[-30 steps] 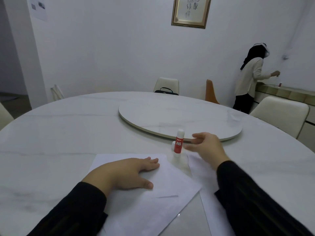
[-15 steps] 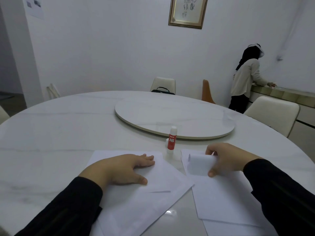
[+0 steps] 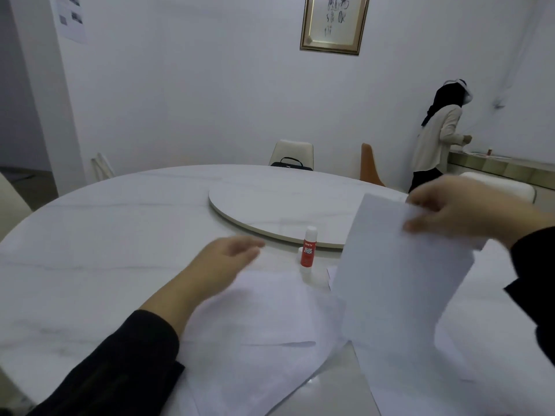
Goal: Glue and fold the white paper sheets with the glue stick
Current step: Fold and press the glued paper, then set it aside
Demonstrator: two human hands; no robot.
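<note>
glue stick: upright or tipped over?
Upright: the glue stick stands on the table, white cap on top.

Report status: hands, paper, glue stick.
Right hand pinching lifted sheet. Left hand open, blurred, above flat sheet. Glue stick upright, capped, untouched.

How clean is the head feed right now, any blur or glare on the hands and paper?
Head view: dim, flat light; the left hand and right hand are motion-smeared, as is the lifted white paper sheet; the red-and-white glue stick reads sharp; a small glare spot lies on the white marble table; wide-angle bending at edges.
</note>
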